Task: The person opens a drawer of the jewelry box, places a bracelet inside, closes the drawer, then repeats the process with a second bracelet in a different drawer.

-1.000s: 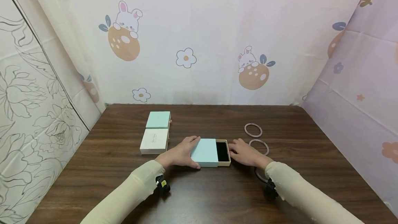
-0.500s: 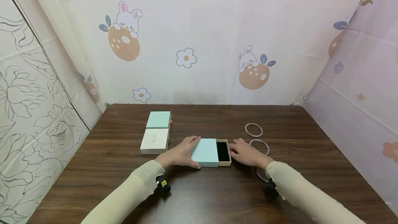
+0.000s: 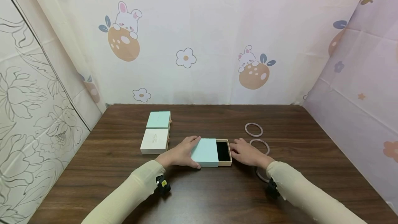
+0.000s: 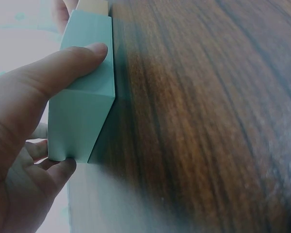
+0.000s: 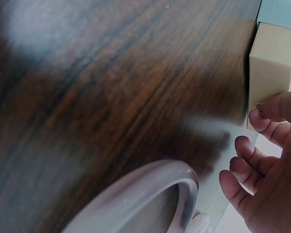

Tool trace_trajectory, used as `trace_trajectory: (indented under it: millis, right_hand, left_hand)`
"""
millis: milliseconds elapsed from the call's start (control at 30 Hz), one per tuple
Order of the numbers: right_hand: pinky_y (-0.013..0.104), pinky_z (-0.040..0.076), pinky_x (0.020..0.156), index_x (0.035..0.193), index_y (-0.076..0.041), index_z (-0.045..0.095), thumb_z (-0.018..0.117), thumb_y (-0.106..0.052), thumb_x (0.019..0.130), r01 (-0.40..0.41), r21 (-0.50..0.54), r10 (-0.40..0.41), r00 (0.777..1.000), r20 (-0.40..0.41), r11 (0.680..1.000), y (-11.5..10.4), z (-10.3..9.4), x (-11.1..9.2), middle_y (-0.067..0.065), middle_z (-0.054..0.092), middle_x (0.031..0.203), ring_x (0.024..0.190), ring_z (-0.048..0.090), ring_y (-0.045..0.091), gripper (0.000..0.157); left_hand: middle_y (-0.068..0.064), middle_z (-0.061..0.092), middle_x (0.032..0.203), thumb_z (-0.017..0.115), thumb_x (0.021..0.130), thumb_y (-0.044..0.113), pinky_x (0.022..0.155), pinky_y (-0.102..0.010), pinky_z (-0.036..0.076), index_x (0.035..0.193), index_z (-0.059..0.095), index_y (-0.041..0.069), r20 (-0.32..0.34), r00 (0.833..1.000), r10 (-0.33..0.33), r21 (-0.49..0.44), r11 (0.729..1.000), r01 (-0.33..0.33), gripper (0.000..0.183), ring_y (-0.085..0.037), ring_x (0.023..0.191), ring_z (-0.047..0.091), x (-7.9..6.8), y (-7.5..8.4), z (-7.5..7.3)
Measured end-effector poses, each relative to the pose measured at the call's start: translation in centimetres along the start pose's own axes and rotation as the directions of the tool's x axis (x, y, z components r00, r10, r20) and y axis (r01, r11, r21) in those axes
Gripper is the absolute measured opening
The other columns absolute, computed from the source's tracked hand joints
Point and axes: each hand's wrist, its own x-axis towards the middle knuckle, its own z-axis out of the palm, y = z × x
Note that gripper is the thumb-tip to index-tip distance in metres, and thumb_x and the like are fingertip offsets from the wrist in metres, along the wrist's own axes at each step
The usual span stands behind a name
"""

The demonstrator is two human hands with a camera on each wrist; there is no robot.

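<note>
A light blue drawer-style gift box (image 3: 204, 151) lies on the table, its cream drawer (image 3: 225, 164) partly out to the right, showing a black lining (image 3: 222, 151). My left hand (image 3: 180, 154) grips the blue sleeve from its left end. In the left wrist view the thumb lies on one side of the sleeve (image 4: 85, 116), with fingers at the far side. My right hand (image 3: 247, 154) is at the drawer's front. The right wrist view shows its thumb and index finger pinching a small pull tab (image 5: 260, 105), the other fingers loosely bent.
Two bangles (image 3: 253, 136) (image 3: 267, 147) lie beyond and beside my right hand; a third bangle (image 3: 259, 177) is partly hidden under the right wrist. A mint box (image 3: 158, 119) and a white box (image 3: 154, 140) sit at left. A patterned curtain (image 3: 211, 78) hangs behind the table.
The drawer has slid very slightly further right out of the sleeve, and my right hand has shifted right with it. The left hand keeps its place on the sleeve.
</note>
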Motion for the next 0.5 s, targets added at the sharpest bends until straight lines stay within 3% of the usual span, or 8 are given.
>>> trace_trajectory:
  millis: [500]
  right_hand:
    - [0.034,0.032,0.067,0.086,-0.019,0.060,0.050,-0.013,0.096,-0.010,-0.012,0.010,1.000,0.002,1.000,0.00,-0.43,-0.20,-0.004,0.044,0.081,0.078,0.037,0.017,0.015]
  left_hand:
    - [-0.015,0.025,0.150,0.082,0.073,0.038,0.101,-0.041,0.035,0.150,0.022,0.000,-0.006,1.000,0.025,0.009,1.000,-0.025,0.105,-0.026,0.133,0.029,-0.09,0.09,-0.20]
